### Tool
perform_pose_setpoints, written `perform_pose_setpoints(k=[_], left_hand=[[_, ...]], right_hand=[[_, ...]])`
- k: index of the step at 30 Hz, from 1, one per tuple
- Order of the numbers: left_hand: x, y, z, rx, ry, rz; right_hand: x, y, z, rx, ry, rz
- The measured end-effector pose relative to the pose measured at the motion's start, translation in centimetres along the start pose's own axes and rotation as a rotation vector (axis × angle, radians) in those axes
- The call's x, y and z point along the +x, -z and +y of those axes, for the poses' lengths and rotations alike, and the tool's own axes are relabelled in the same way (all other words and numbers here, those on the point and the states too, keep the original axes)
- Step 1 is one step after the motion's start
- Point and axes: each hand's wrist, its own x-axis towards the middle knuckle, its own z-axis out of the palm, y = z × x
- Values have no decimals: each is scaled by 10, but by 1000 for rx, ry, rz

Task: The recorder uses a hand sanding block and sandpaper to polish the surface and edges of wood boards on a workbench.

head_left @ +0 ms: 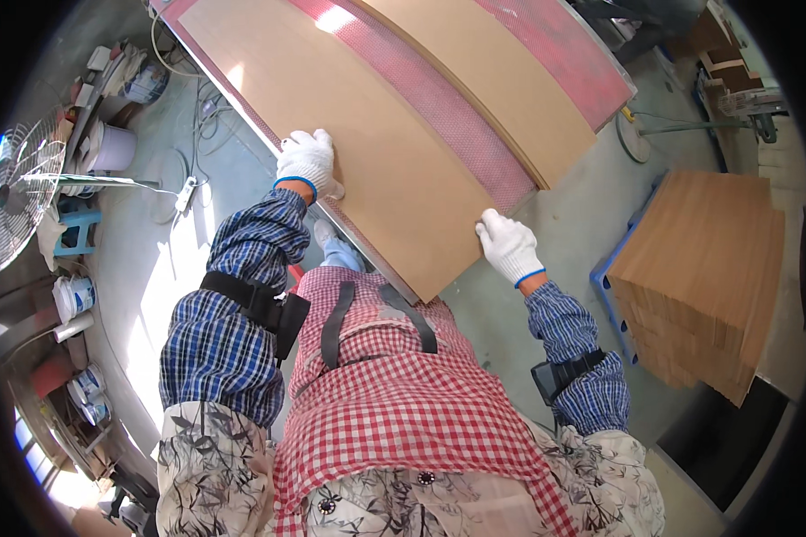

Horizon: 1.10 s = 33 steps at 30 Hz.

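Buckets (113,148), contents unclear, stand left of the gripped brown board (367,130).

open: floor (582,215) between near board (367,143) and sheet stack (698,259) | obstacle left: fan (25,183)

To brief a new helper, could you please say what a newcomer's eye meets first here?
First comes the nearer long brown board at upper middle, the white-gloved left grip and right grip at its edges. Next come the red-checked cloth apron, lower centre, and the boxy brown sheet stack at right.
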Motion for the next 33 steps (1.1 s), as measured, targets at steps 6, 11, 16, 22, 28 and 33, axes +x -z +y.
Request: perform_pose_setpoints(k=[6, 11, 16, 22, 28, 33], left_hand=[[8, 2, 11, 7, -4, -28], [11, -3, 2, 29, 21, -46], [8, 1, 10, 31, 2, -39], [5, 0, 6, 55, 22, -54], [6, -3, 12, 54, 7, -45], [4, -2, 8, 65, 15, -27]], right_hand=[[56, 2, -21, 6, 48, 72], [7, 1, -4, -6, 31, 0], [-89, -26, 55, -206, -71, -296], [-84, 1, 22, 95, -120, 4], [-56, -4, 23, 47, -62, 86], [-46, -3, 22, 5, -27, 34]])
